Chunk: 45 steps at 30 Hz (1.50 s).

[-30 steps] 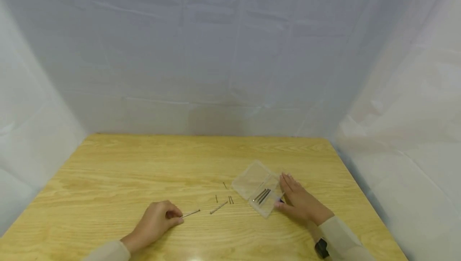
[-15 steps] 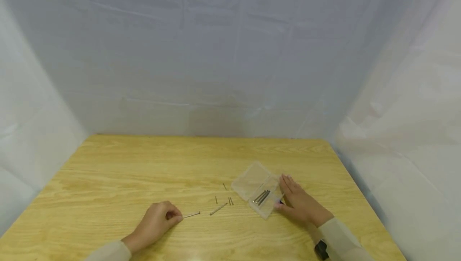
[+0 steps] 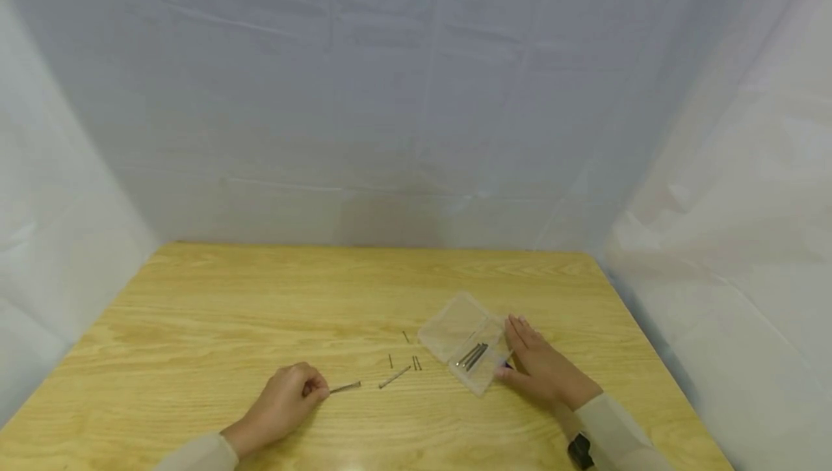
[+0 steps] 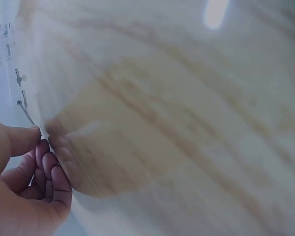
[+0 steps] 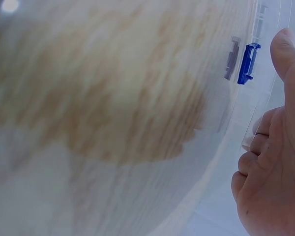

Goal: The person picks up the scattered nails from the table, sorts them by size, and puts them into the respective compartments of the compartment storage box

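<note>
My left hand (image 3: pixel 281 400) pinches a long metal nail (image 3: pixel 346 387) between thumb and fingertips, low over the wooden table, its head end pointing right. In the left wrist view the held nail (image 4: pixel 26 114) sticks out past the thumb. Another long nail (image 3: pixel 395 377) lies just right of it. A clear plastic box (image 3: pixel 453 326) lies with its lid folded back, several long nails (image 3: pixel 472 357) in its right half. My right hand (image 3: pixel 544 368) rests along the box's right side, fingers straight and together, thumb at the near edge beside a blue latch (image 5: pixel 248 64).
Several small nails (image 3: pixel 417 363) lie loose on the wooden table (image 3: pixel 260 305), between my left hand and the box. White sheeting (image 3: pixel 403 131) closes off the back and both sides. A dark watch (image 3: pixel 580 449) is on the right wrist.
The nail in my left hand has tilted slightly flatter within the fingertips. Both hands, the box and the loose nails stay nearly in place.
</note>
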Tool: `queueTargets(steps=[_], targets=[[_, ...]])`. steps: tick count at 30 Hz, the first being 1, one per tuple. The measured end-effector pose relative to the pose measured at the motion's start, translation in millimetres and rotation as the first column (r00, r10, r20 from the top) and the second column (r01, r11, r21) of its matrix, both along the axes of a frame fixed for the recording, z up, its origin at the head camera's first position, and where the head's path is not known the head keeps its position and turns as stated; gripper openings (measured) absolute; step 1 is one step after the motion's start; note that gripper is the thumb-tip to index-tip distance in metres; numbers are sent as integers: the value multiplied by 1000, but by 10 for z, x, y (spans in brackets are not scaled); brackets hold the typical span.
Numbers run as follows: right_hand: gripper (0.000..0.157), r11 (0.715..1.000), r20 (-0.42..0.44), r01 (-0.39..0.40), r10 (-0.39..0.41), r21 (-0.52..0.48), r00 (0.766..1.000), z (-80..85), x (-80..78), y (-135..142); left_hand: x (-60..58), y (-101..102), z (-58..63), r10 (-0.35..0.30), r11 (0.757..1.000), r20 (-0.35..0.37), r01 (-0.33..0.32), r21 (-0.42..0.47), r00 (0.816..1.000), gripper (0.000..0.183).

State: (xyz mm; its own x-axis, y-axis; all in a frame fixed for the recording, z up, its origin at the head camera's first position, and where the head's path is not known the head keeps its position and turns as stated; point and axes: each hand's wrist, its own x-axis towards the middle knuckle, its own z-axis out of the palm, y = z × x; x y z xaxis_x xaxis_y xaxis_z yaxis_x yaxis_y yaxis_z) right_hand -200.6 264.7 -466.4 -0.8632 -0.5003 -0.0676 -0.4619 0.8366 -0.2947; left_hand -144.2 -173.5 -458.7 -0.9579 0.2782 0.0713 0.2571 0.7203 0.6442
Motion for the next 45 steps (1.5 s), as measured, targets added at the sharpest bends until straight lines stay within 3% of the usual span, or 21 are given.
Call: queueTargets(steps=[6,12,17,21,24,38,45], targets=[[85,1000,-6,-1,1,-8,1000,2,1,4,-4,-43,26,-23,1000,-21,23,13,1000,9],[84,1000,-2,-1,1,-26,1000,24,14,-4,-45,-92,22,5,998,-42,-2,62,999,9],[84,1000,-12,-7,6,-29,1000,24,18,-12,-71,-62,48,85,987,20,-87,137,996,5],[83,999,-16,-12,11,-36,1000,31,20,-22,-108,27,89,185,963,93,-199,179,978,4],[83,999,-18,-11,11,-38,1000,32,23,-25,-142,101,99,217,949,110,-236,207,970,4],[84,1000,-25,0,-1,-21,1000,25,42,-26,-231,571,160,127,925,107,-156,346,986,5],[83,1000,-48,-7,6,-18,999,32,49,-43,-273,866,133,88,925,45,-98,368,995,6]])
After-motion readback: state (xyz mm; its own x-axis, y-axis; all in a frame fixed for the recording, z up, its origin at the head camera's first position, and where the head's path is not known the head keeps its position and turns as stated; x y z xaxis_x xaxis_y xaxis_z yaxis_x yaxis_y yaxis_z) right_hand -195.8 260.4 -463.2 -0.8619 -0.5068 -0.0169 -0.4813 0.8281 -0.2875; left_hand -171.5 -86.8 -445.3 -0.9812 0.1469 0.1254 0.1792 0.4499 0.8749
